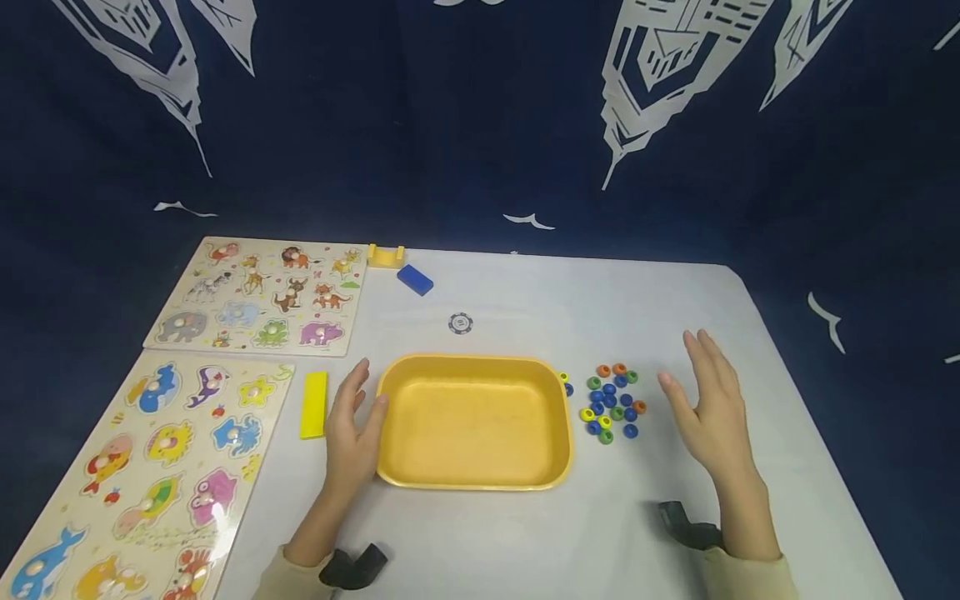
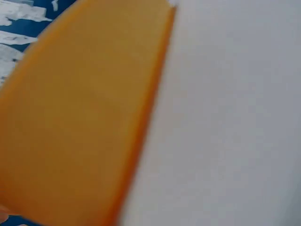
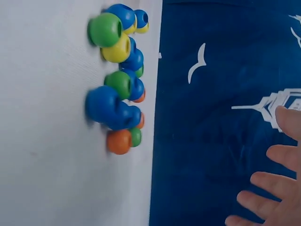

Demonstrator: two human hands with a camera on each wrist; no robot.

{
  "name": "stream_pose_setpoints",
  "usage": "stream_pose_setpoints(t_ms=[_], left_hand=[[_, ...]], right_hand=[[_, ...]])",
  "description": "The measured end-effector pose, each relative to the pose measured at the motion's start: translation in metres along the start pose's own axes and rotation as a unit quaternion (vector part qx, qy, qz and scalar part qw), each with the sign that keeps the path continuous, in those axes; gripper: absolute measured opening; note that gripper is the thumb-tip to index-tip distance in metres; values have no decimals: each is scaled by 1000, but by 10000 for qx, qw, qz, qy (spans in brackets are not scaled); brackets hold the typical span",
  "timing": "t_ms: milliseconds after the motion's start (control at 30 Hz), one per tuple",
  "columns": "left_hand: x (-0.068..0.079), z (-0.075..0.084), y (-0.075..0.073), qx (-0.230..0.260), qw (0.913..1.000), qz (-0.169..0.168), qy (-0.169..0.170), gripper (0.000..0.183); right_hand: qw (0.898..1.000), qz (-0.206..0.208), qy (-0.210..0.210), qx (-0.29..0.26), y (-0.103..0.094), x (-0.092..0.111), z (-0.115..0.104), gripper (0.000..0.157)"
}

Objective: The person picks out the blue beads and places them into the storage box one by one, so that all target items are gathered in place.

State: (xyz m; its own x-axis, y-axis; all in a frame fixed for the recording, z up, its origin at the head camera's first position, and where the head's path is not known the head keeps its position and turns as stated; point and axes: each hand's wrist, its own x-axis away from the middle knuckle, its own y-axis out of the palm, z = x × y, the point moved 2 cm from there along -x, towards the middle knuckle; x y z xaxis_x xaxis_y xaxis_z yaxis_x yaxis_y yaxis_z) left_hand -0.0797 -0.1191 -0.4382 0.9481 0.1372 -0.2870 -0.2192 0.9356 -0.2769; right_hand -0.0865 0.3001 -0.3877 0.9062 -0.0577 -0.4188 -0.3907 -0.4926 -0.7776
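Note:
A shallow yellow tray stands on the white table, its inside bare. My left hand is at the tray's left side, its thumb tip at the rim; whether it touches cannot be told. In the left wrist view the tray fills the left half, blurred. Right of the tray lies a loose cluster of blue, green, yellow and orange beads. My right hand is held to the right of them with fingers extended, holding nothing. The right wrist view shows the beads apart from the fingers.
Two animal puzzle boards, one behind the other, cover the table's left side. A yellow block lies beside my left hand. Farther back are a blue block, a yellow bracket-shaped piece and a round chip.

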Motion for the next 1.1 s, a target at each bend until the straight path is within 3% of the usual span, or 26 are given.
stream_pose_setpoints(t_ms=[100,200,267,433,533,667,833,967,1100], left_hand=[[5,-8,8,845,9952,3,-492,42],[8,-13,9,1616,9823,0,-946,40],[9,-15,9,1961,9736,-16,-1165,39],[11,-15,9,2354,9649,-113,-1161,39],[10,-15,10,2486,9624,-160,-1080,38],[8,-16,11,2599,9595,-144,-1081,39],[8,-17,13,2699,9561,-143,-1131,40],[7,-16,13,2775,9543,-147,-1102,39],[8,-16,11,2720,9558,-148,-1104,39]], right_hand=[[9995,274,63,-161,1,8,5,59],[9980,402,150,-457,9,10,17,56],[9964,428,353,-634,21,14,37,54],[9925,231,843,-857,49,27,84,53],[9887,-128,896,-1195,47,32,78,50],[9797,-679,1013,-1590,34,37,54,43],[9720,-1293,810,-1785,33,43,44,40],[9725,-1623,720,-1510,43,45,44,37],[9769,-1655,737,-1137,51,48,44,35]])
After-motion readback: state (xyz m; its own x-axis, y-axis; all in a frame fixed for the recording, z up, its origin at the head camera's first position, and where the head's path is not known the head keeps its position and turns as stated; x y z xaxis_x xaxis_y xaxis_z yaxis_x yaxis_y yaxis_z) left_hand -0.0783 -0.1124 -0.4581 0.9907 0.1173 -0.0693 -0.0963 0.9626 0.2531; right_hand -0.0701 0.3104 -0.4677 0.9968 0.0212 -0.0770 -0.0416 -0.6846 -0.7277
